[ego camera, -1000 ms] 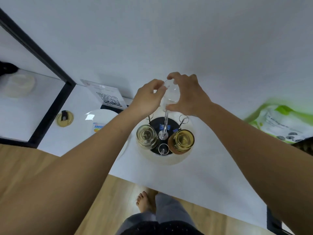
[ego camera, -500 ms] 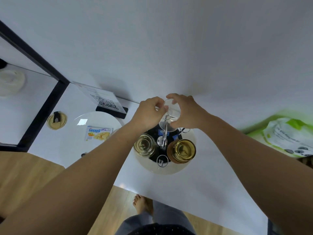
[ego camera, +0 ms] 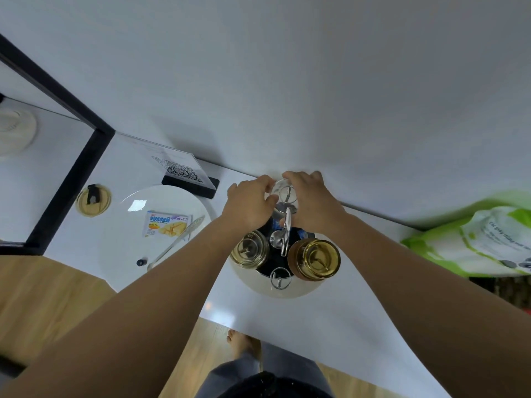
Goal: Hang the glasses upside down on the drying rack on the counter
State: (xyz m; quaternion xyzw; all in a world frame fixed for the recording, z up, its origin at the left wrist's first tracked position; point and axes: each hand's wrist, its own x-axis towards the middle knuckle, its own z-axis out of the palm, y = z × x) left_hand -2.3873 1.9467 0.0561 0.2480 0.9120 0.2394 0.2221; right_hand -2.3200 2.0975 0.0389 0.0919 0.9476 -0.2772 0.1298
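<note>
A round drying rack (ego camera: 298,290) with a white rim, dark middle and metal centre post stands on the white counter. Two glasses hang upside down on its pegs: a clear one (ego camera: 249,251) at the left and an amber one (ego camera: 314,259) at the right. A bare ring-topped peg (ego camera: 280,278) stands at the front. My left hand (ego camera: 248,203) and my right hand (ego camera: 311,202) both grip a clear glass (ego camera: 285,193), bottom up, over a peg at the rack's far side. The peg's ring shows through the glass.
A white plate (ego camera: 123,225) with a snack packet (ego camera: 165,227) and a clear plastic spoon (ego camera: 178,242) lies left of the rack. A QR-code stand (ego camera: 184,173) sits behind it. A green and white bag (ego camera: 482,242) lies at the right. The wall is right behind the rack.
Both hands have carried the clear glass down and toward the wall, onto the rack's far peg. The camera view has shifted, bringing the plate more into view.
</note>
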